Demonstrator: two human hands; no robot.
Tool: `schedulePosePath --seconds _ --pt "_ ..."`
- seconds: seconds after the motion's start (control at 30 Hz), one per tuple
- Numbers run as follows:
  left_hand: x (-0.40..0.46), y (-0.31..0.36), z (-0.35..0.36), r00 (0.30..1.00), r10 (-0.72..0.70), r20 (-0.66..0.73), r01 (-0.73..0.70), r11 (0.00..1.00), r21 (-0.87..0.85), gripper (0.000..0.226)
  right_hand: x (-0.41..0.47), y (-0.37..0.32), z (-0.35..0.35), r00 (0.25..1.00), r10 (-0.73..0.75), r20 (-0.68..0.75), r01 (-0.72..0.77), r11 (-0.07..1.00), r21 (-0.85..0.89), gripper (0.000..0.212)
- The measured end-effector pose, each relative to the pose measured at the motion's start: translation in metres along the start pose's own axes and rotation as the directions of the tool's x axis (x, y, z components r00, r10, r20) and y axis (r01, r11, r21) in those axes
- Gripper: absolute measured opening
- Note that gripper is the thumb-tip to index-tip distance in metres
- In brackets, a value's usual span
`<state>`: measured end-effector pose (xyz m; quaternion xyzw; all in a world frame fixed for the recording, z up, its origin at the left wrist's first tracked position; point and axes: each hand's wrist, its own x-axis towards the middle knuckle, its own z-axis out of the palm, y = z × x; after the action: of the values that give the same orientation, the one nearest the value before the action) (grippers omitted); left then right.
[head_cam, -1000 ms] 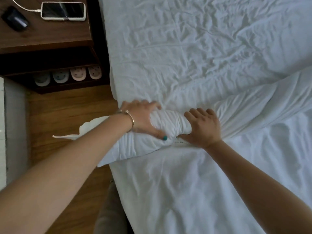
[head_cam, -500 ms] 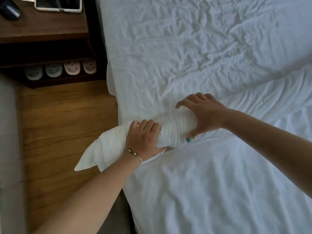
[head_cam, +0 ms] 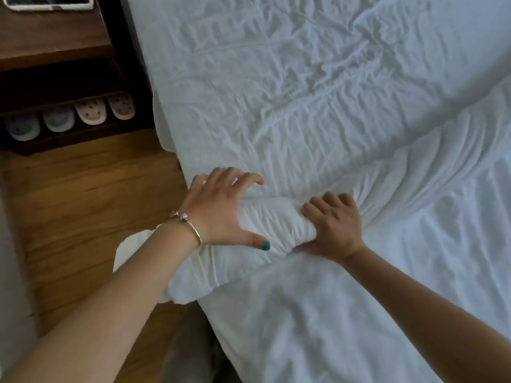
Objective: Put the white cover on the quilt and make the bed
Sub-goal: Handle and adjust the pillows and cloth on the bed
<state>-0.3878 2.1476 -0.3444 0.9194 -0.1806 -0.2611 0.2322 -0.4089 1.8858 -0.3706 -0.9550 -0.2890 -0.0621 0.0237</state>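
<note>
A white quilt and cover are bunched into a thick roll (head_cam: pixel 276 225) that runs across the bed toward the upper right. My left hand (head_cam: pixel 218 211), wearing a bracelet, spans the roll near the bed's left edge, fingers curved over its far side and thumb on the near side. My right hand (head_cam: pixel 334 228) grips the roll just to the right, fingers curled over the top. The roll's loose end (head_cam: pixel 190 280) hangs off the bed under my left forearm. More white fabric (head_cam: pixel 331 313) lies flat on the near side.
The wrinkled white bed sheet (head_cam: pixel 276 78) covers the far part of the mattress. A dark wooden nightstand (head_cam: pixel 55 42) stands at the upper left, with a phone (head_cam: pixel 47 1) on top and several slippers (head_cam: pixel 91 113) below. Wood floor (head_cam: pixel 83 203) runs along the left.
My left hand moved from the roll's hanging end up onto the roll on the bed. My right hand drew back from reaching over the roll and now grips it closer to me.
</note>
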Motion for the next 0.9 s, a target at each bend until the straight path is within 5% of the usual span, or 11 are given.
schedulePosePath --seconds 0.1,0.2,0.37,0.5,0.63,0.73,0.8,0.83,0.9 --pt "0.000 0.012 0.026 0.978 -0.101 0.184 0.112 0.993 -0.046 0.112 -0.028 -0.005 0.007 0.992 0.003 -0.123 -0.009 0.999 -0.048 0.042" --pt "-0.013 0.023 0.067 0.985 -0.118 -0.123 0.112 0.992 -0.050 0.092 -0.030 -0.007 0.010 0.985 -0.031 -0.172 0.017 0.996 -0.084 0.031" --pt "-0.036 0.036 0.118 0.849 -0.030 -0.528 0.067 0.996 0.052 0.072 -0.045 -0.009 0.003 0.988 -0.032 -0.150 0.013 0.992 -0.124 0.020" --pt "-0.042 0.043 0.139 0.747 0.023 -0.665 0.059 0.993 0.102 0.071 -0.037 -0.005 -0.028 0.981 -0.074 0.181 0.091 0.992 -0.086 0.057" --pt "-0.045 0.049 0.154 0.680 0.085 -0.729 0.059 0.984 0.170 0.070 0.015 0.013 -0.080 0.737 -0.049 0.674 -0.192 0.941 0.279 0.088" --pt "-0.045 0.050 0.159 0.669 0.098 -0.736 0.070 0.979 0.194 0.071 0.038 0.013 -0.069 0.588 -0.106 0.802 0.003 0.992 0.129 0.116" --pt "-0.044 0.049 0.159 0.673 0.098 -0.734 0.067 0.979 0.192 0.071 0.040 0.002 -0.052 0.481 -0.092 0.872 0.101 0.994 0.049 0.118" --pt "-0.045 0.048 0.158 0.674 0.097 -0.732 0.066 0.979 0.191 0.071 0.038 -0.002 -0.045 0.505 -0.073 0.860 0.114 0.993 0.018 0.114" --pt "-0.046 0.047 0.157 0.672 0.102 -0.733 0.070 0.977 0.200 0.070 0.030 -0.007 -0.037 0.683 -0.073 0.727 0.159 0.986 -0.050 0.104"
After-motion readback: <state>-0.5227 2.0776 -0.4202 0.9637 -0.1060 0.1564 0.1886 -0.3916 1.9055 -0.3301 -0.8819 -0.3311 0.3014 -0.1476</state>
